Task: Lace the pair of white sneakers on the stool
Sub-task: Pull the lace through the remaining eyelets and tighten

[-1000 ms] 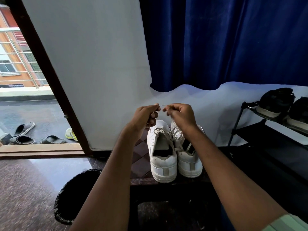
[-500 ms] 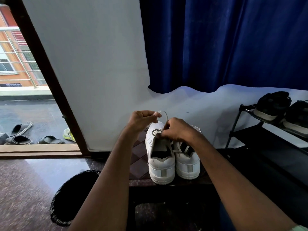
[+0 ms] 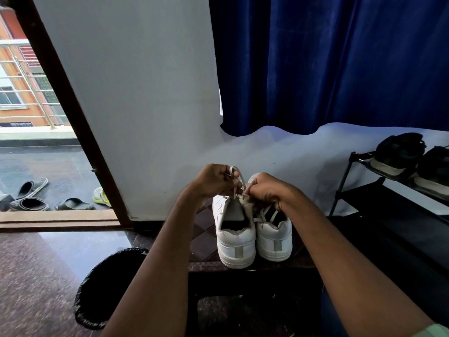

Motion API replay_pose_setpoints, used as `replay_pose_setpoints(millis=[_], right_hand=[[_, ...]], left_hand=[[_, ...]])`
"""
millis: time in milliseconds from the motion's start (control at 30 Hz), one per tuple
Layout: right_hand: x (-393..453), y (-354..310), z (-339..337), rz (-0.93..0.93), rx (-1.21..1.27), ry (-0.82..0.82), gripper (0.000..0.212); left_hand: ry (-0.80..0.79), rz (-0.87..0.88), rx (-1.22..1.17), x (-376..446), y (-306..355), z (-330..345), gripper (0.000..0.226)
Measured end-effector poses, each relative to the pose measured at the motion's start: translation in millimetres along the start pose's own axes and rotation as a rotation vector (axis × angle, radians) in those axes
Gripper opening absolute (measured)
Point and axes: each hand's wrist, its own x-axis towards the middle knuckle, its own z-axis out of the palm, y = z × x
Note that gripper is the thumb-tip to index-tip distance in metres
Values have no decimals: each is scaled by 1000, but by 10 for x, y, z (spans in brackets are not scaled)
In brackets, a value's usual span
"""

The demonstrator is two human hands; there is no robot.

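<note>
two white leather sneakers stand side by side, heels toward the camera, on a dark checkered stool (image 3: 201, 242) against the pale wall; the left sneaker (image 3: 234, 235) touches the right sneaker (image 3: 273, 235); the left hand (image 3: 213, 182) has its fingers curled round a loop of flat white lace (image 3: 239, 177) above the left sneaker's tongue; the right hand (image 3: 266, 190) pinches the lace just beside it; a black lined bin (image 3: 107, 288) sits on the floor at the left, a black shoe rack (image 3: 359, 190) at the right.

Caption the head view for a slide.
Both hands, left hand and right hand, pinch a white lace over the left sneaker.
</note>
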Motion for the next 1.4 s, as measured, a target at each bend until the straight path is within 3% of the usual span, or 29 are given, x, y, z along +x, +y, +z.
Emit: replay_pose_setpoints(millis=[200,367,533,633,967,1133,1267,1400], right_hand=[[31,27,16,-9,-4,6,12],[16,15,7,13,31,-20,11],[-18,0,-4,29,61,-51,20],[-44,-8,-13,25,61,-43,22],[-20,10,-7,17,59,-41,16],[-19,17,-20,24,52,-47,21],[-8,25,-16,9,22,-37,13],[-17,20,-33,2,54,-54,15]], left_hand=[[237,26,382,90,-151,52,22],[295,12,432,90,-168,42,27],[355,-38,533,108,-171,112,48],[389,16,619,71,-131,179,47],[383,13,637,71,-136,169,40],[301,10,510,79,-164,152,41],[254,-6,415,87,-169,157,50],[263,5,492,115,-195,185,43]])
